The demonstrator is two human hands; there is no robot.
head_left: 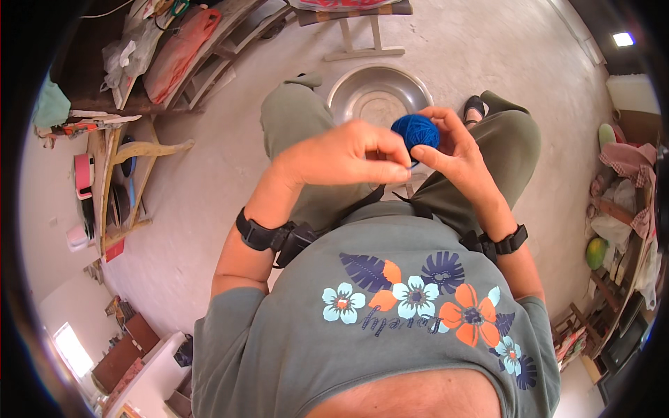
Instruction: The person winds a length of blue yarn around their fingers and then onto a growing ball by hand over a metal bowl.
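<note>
A ball of blue yarn (417, 131) rests in the curved fingers of my right hand (456, 150), thumb on its near side. Just left of it, my left hand (352, 152) is closed in a pinch, its thumb and forefinger tips close to the ball. A short bit of blue strand shows by those fingertips; how it runs inside the pinch is hidden. Beyond both hands, on the floor between my legs, stands a round metal basin (340, 87).
A wooden bench (373, 38) with a red item stands past the basin. Bags lie on wooden furniture (202, 87) at the far left, near a wooden stand (104, 188). Cluttered shelves (617, 230) line the right side. Pale floor (202, 181) surrounds me.
</note>
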